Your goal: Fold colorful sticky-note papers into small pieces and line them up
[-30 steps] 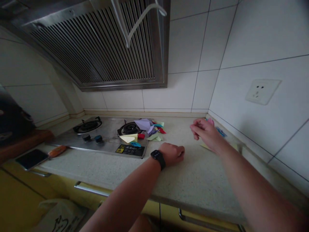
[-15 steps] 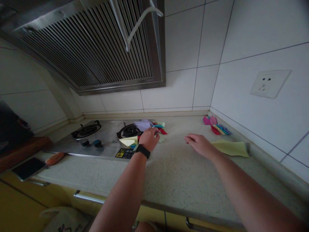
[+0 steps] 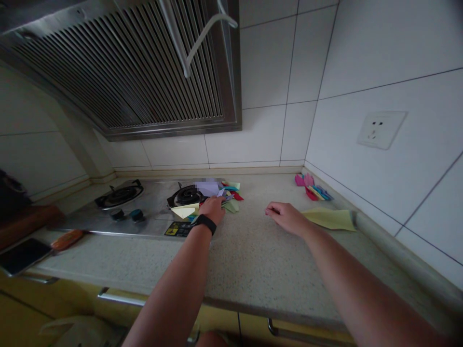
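My left hand [image 3: 212,210], with a dark watch on the wrist, is at a pile of coloured folded papers beside the right burner. Its fingers are curled in against a light purple folded paper [image 3: 223,193]; the fingertips are partly hidden. Around it lie a lavender paper [image 3: 209,187], a pale yellow folded paper [image 3: 184,211], a red piece [image 3: 237,195] and a pale green piece [image 3: 231,206]. Over the counter to the right, my right hand [image 3: 284,216] is closed in a loose fist, with nothing visible in it. A flat yellow-green paper sheet [image 3: 331,219] lies behind its wrist.
A gas stove [image 3: 79,212] spans the left. More folded papers [image 3: 314,188] lie in the back right corner of the counter [image 3: 249,270]. A phone [image 3: 23,255] and an orange-brown object [image 3: 67,239] rest front left. A range hood [image 3: 126,82] hangs above.
The view has turned slightly right, so everything sits further left. My left hand has lowered a little onto the paper pile. My right hand keeps its closed shape over the counter.
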A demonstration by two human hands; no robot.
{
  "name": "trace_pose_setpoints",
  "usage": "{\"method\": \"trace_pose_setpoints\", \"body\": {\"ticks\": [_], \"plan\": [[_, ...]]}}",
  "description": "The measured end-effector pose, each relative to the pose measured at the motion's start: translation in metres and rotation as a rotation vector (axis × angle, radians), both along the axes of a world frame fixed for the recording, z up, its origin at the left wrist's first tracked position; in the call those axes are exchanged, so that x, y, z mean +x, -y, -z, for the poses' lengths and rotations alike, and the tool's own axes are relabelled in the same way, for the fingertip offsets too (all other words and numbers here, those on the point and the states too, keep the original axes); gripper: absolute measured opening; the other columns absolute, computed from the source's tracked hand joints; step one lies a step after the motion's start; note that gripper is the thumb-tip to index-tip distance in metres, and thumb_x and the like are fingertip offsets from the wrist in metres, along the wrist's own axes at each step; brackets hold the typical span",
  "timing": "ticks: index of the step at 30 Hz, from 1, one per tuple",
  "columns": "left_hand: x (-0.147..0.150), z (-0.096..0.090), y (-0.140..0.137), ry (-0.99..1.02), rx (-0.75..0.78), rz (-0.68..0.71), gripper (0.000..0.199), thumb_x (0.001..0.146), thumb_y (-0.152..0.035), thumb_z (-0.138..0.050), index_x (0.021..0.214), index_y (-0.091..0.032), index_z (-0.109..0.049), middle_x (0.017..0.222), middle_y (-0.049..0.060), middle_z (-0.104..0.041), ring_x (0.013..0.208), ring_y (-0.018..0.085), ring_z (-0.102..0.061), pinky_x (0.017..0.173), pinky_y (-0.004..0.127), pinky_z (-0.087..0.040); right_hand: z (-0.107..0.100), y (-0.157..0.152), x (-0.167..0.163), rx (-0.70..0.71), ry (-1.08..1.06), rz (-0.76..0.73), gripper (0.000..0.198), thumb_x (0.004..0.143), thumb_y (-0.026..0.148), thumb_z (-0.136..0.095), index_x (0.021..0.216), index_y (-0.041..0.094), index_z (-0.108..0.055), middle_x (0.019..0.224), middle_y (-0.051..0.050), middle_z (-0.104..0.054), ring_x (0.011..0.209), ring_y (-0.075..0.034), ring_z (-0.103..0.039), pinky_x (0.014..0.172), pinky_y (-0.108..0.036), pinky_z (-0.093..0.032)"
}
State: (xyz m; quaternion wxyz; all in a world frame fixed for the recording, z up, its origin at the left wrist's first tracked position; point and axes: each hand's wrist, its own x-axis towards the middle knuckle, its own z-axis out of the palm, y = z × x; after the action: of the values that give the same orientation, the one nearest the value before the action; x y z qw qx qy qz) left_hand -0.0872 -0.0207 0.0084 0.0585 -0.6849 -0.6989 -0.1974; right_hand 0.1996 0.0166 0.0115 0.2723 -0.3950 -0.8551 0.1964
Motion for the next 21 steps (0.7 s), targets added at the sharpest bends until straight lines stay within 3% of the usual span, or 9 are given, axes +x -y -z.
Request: {"method": "trace_pose_setpoints", "body": {"ticks": [4,7,12,15,21], "plan": [[0.002,-0.005,0.001,0.074,0.028,0.008,0.029,0.081,-0.019,-0.057,0.109,-0.023,-0.064,0.105,0.007,-0.065,0.095,0.022,-0.06,0.084,0.031,-0.045,0.0,0.0,0.001,0.003,0.0,0.007,0.027,0.087,0.037,-0.047,0.083,0.018,-0.065,0.068,-0.001,-0.062,0.06,-0.013,-0.053,0.057,-0.024,-0.033],[0.01,-0.009,0.002,0.149,0.114,0.095,0.023,0.082,-0.021,-0.057,0.104,-0.021,-0.066,0.101,0.007,-0.067,0.09,0.021,-0.061,0.082,0.031,-0.046,0.002,-0.001,0.0,0.008,-0.014,-0.005,0.025,0.088,0.037,-0.048,0.084,0.018,-0.065,0.068,-0.001,-0.062,0.06,-0.013,-0.053,0.057,-0.024,-0.033],[0.039,-0.01,0.007,0.222,0.192,0.455,0.02,0.082,-0.017,-0.059,0.1,-0.02,-0.067,0.096,0.004,-0.066,0.085,0.016,-0.059,0.08,0.027,-0.045,0.003,0.001,-0.008,0.062,-0.118,-0.027,0.018,0.086,0.032,-0.052,0.096,0.02,-0.061,0.076,-0.001,-0.062,0.065,-0.013,-0.055,0.061,-0.024,-0.038],[0.054,-0.009,0.011,0.246,0.216,0.623,0.02,0.08,-0.015,-0.061,0.097,-0.019,-0.067,0.09,0.003,-0.066,0.079,0.015,-0.058,0.078,0.027,-0.045,0.001,0.003,-0.011,0.131,-0.147,-0.048,0.03,0.078,0.031,-0.063,0.105,0.02,-0.058,0.087,-0.003,-0.061,0.066,-0.012,-0.053,0.061,-0.024,-0.04],[0.063,-0.008,0.016,0.258,0.211,0.68,0.02,0.077,-0.013,-0.063,0.094,-0.02,-0.068,0.086,0.001,-0.066,0.077,0.014,-0.057,0.075,0.026,-0.045,0.001,0.005,-0.012,0.13,-0.088,-0.147,0.007,0.078,0.022,-0.063,0.084,0.018,-0.064,0.078,-0.001,-0.059,0.066,-0.012,-0.054,0.063,-0.024,-0.041]]}}
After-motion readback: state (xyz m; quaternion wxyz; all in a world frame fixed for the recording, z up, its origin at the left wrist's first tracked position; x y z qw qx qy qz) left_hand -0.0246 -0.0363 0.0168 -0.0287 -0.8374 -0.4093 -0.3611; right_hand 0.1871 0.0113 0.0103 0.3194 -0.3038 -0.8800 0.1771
